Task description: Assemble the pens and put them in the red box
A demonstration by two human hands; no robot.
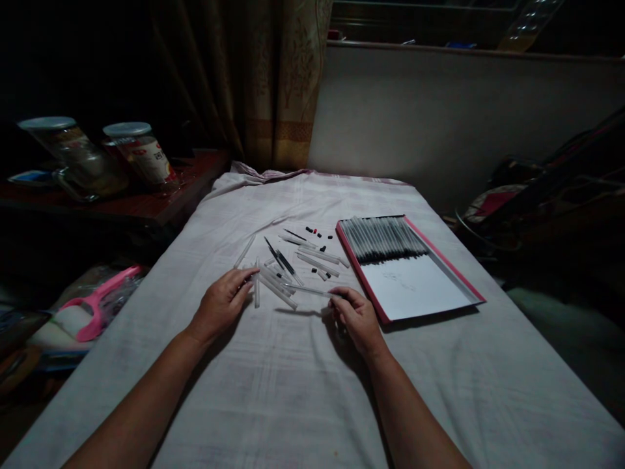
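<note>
My right hand (355,319) pinches one end of a clear pen barrel (307,290), which points left over the pile. My left hand (224,303) has its thumb and fingertips drawn together at the pile's left side, by an upright-lying clear tube (257,290); whatever it grips is too small to make out. Between the hands lie several loose clear pen barrels (318,264) and dark pen refills (288,262). Small black caps (330,237) and a red one (315,231) are scattered behind them. Right of the pile, a shallow pink-edged box (385,318) holds a row of clear pens with black ends (383,238).
A pale checked cloth (273,404) covers the table. To the left, a dark red side table (168,205) carries lidded jars (141,153) and a glass mug (88,179). Pink-handled scissors (100,299) lie among bags lower left. Behind are a curtain (288,85) and a wall (415,117).
</note>
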